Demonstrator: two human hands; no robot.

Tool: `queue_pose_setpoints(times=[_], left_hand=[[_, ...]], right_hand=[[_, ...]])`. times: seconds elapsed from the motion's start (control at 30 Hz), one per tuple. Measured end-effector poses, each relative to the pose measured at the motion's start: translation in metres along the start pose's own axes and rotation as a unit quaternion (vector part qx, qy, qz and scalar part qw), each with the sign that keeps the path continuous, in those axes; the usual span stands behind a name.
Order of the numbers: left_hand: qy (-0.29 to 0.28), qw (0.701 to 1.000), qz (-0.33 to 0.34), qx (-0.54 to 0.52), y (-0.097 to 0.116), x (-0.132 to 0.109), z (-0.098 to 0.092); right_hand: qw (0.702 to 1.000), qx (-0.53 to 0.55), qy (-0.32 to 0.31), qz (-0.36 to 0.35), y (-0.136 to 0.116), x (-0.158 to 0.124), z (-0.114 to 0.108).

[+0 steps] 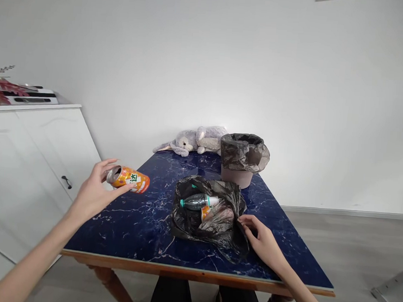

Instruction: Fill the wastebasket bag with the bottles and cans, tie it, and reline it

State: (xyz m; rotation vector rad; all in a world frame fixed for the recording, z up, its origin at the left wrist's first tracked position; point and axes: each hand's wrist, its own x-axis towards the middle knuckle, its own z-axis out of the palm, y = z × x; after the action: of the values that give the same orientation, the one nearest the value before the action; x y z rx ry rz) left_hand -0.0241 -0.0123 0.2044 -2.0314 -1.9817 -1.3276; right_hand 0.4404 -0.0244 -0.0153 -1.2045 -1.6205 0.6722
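My left hand [97,185] grips an orange drink can [128,179], tilted on its side above the table's left edge, its open top toward my palm. With its fingers pinched on the right edge of a black plastic bag [185,230], my right hand [259,238] rests low over the table. The bag lies spread with its mouth open. Inside it are a clear plastic bottle [198,202] with a teal cap, another orange can [205,212] partly covered, and some crumpled clear plastic [219,215].
A bin [237,176] lined with a dark bag stands behind the black bag. At the table's far end lies a grey plush rabbit [202,139]. The blue marble-patterned table [140,234] has a wooden edge. White cabinets [24,166] stand at left.
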Motion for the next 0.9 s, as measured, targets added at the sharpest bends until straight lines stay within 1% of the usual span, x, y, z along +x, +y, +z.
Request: queue_pose_setpoints(times=[0.1, 0.17, 0.23, 0.3, 0.4, 0.5, 0.53, 0.57, 0.6, 0.67, 0.7, 0.73, 0.77, 0.8, 0.83, 0.87, 0.9], left_hand=[[-0.071, 0.992, -0.028, 0.102, -0.04, 0.015, 0.016], [-0.114, 0.984, -0.036, 0.13, -0.061, 0.021, 0.028], [-0.134, 0.98, -0.048, 0.137, -0.076, 0.026, 0.037], [-0.134, 0.98, -0.062, 0.137, -0.086, 0.029, 0.043], [-0.13, 0.979, -0.077, 0.134, -0.096, 0.033, 0.048], [-0.131, 0.979, -0.081, 0.134, -0.094, 0.034, 0.05], [-0.115, 0.981, -0.071, 0.138, -0.088, 0.032, 0.05], [-0.081, 0.985, -0.048, 0.143, -0.08, 0.028, 0.05], [-0.03, 0.989, -0.012, 0.145, -0.068, 0.022, 0.05], [0.081, 0.984, 0.098, 0.124, -0.036, 0.005, 0.05], [0.103, 0.979, 0.15, 0.093, -0.017, -0.007, 0.052], [0.067, 0.975, 0.202, 0.056, 0.003, -0.019, 0.055], [-0.014, 0.968, 0.249, 0.022, 0.024, -0.032, 0.06], [-0.109, 0.952, 0.286, 0.0, 0.043, -0.043, 0.066], [-0.192, 0.93, 0.312, -0.01, 0.059, -0.054, 0.074], [-0.253, 0.91, 0.327, -0.007, 0.073, -0.062, 0.084], [-0.283, 0.898, 0.338, 0.006, 0.084, -0.068, 0.095]], right_hand=[[1.0, -0.007, 0.007, -0.004, 0.001, 0.0, 0.001], [1.0, -0.01, 0.01, -0.005, 0.002, -0.001, 0.002], [1.0, -0.012, 0.01, -0.007, 0.002, -0.001, 0.002], [1.0, -0.014, 0.007, -0.007, 0.003, -0.002, 0.002], [1.0, -0.017, 0.003, -0.006, 0.002, -0.002, 0.003], [1.0, -0.02, 0.005, -0.008, 0.001, -0.002, 0.002], [1.0, -0.021, 0.005, -0.009, 0.0, -0.002, 0.002], [1.0, -0.022, 0.004, -0.009, 0.0, -0.002, 0.002], [1.0, -0.023, 0.004, -0.008, 0.001, -0.002, 0.002], [1.0, -0.025, 0.003, -0.007, 0.001, -0.002, 0.002], [1.0, -0.025, 0.004, -0.006, 0.002, -0.002, 0.002], [1.0, -0.025, 0.005, -0.005, 0.002, -0.002, 0.002], [1.0, -0.024, 0.004, -0.004, 0.002, -0.003, 0.003], [1.0, -0.025, 0.003, -0.004, 0.002, -0.003, 0.003], [1.0, -0.025, 0.001, -0.004, 0.002, -0.003, 0.003], [1.0, -0.024, 0.0, -0.004, 0.002, -0.003, 0.003], [1.0, -0.024, -0.002, -0.004, 0.002, -0.003, 0.003]])
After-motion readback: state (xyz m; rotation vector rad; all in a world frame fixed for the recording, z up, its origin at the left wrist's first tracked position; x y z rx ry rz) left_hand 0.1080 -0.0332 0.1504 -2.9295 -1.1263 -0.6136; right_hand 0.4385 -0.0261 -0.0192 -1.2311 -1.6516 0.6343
